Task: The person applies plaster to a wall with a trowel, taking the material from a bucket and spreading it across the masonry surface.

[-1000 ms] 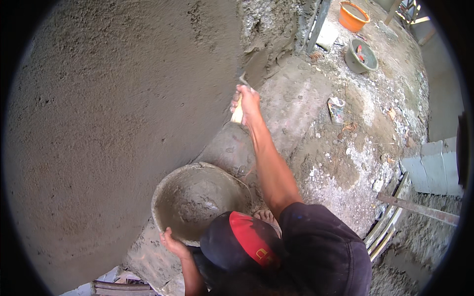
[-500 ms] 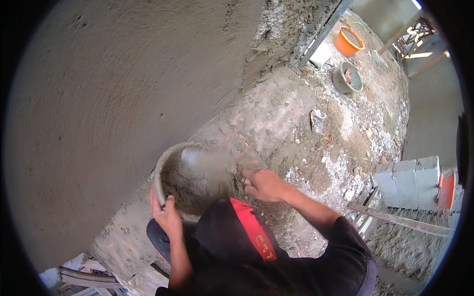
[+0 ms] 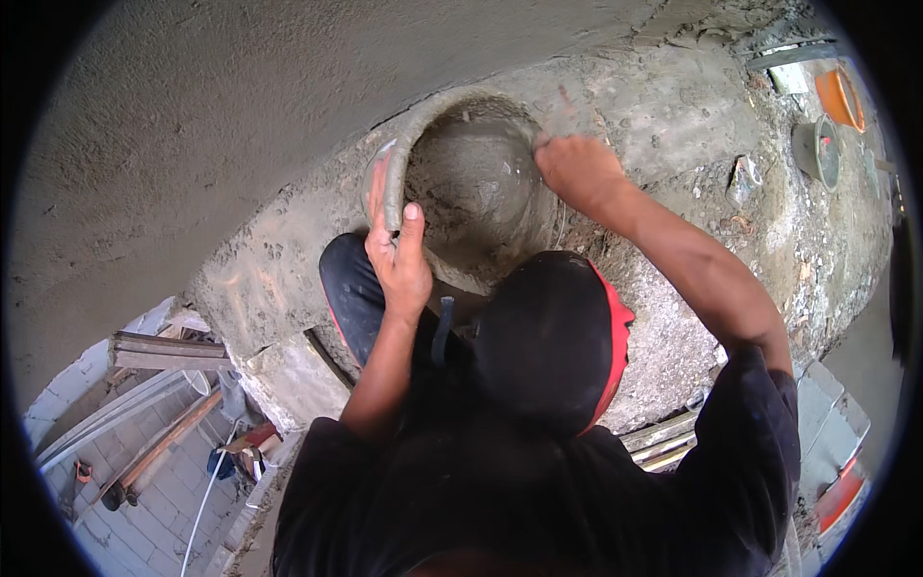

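The left hand [image 3: 399, 260] grips the near left rim of a round basin [image 3: 411, 137], the thumb inside and the fingers around the outer wall; the basin stands on the ground [image 3: 673, 111], before the person and close to the plastered wall [image 3: 288, 87], with wet mortar [image 3: 466, 207] inside; the right hand [image 3: 580, 173] is at the basin's right rim, its fingers mostly hidden, so I cannot tell its grip; far to the right are an orange bucket [image 3: 838, 98] and a grey bucket [image 3: 806, 149].
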`<action>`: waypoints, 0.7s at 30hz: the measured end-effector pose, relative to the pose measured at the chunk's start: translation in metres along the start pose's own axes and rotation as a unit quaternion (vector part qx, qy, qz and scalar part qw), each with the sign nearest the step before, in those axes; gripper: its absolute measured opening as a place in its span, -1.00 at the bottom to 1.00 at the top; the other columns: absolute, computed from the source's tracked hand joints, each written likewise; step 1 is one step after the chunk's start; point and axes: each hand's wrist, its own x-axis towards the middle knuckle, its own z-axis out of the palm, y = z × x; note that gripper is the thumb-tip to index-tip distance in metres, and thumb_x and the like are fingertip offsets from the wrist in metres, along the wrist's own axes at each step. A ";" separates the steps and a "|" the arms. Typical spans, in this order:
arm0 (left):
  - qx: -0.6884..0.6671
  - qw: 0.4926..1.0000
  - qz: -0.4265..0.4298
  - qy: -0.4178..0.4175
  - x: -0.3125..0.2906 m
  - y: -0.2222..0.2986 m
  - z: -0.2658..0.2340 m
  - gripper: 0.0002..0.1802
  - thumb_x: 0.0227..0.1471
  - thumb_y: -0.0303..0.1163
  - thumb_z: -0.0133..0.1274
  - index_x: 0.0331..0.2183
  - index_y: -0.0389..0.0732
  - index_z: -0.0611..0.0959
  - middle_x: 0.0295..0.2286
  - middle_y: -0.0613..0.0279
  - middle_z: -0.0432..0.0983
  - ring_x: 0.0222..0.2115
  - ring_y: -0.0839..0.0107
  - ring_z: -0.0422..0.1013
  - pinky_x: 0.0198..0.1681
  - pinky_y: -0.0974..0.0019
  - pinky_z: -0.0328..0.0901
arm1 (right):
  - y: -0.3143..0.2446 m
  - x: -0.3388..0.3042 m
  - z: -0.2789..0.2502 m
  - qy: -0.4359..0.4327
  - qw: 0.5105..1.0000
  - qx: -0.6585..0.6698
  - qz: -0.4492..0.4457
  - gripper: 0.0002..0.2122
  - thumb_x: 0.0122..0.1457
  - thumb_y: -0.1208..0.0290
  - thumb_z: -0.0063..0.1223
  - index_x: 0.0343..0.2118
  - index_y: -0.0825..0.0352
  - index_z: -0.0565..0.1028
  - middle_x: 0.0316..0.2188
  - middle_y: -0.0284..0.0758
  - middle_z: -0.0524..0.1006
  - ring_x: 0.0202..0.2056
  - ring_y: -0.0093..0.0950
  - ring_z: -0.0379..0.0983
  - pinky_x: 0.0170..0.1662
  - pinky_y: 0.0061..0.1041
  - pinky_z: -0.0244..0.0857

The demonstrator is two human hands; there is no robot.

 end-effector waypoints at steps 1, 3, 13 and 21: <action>-0.011 1.000 -0.006 0.011 -0.004 -0.004 0.000 -0.47 0.19 -0.31 -0.12 0.11 -0.45 0.35 0.15 -0.05 0.21 0.23 0.13 0.02 0.27 0.15 -0.16 | -0.001 -0.001 0.020 -0.029 0.999 0.037 -0.022 -0.80 0.09 0.45 -0.04 -0.29 0.45 0.51 -0.42 -0.12 0.59 -0.32 -0.22 0.57 -0.30 -0.27 0.46; -0.030 0.999 -0.017 0.033 -0.017 -0.015 0.009 -0.46 0.20 -0.28 -0.14 0.11 -0.45 0.35 0.15 -0.05 0.22 0.23 0.11 0.02 0.27 0.15 -0.16 | -0.011 -0.011 0.066 -0.085 0.988 0.112 -0.066 -0.80 0.09 0.42 -0.01 -0.32 0.45 0.52 -0.42 -0.05 0.57 -0.27 -0.18 0.56 -0.27 -0.25 0.44; -0.058 0.986 -0.080 0.135 -0.039 -0.036 0.000 -0.64 0.25 -0.22 -0.13 -0.20 -0.36 0.52 -0.46 0.42 0.31 -0.39 0.63 0.18 -0.31 0.51 0.10 | -0.029 -0.014 0.063 -0.260 0.813 0.496 -0.162 -0.72 0.07 0.27 0.15 -0.31 0.43 0.50 -0.46 -0.12 0.54 -0.35 -0.33 0.49 -0.26 -0.34 0.32; -0.042 0.986 -0.113 0.116 -0.011 -0.022 0.003 -0.49 0.24 -0.27 -0.14 0.08 -0.45 0.38 -0.11 0.09 0.45 -0.10 0.40 0.32 0.04 0.34 0.16 | -0.005 -0.038 0.092 -0.155 0.797 0.583 -0.036 -0.71 0.10 0.31 0.10 -0.20 0.41 0.51 -0.53 -0.26 0.54 -0.43 -0.45 0.49 -0.31 -0.43 0.36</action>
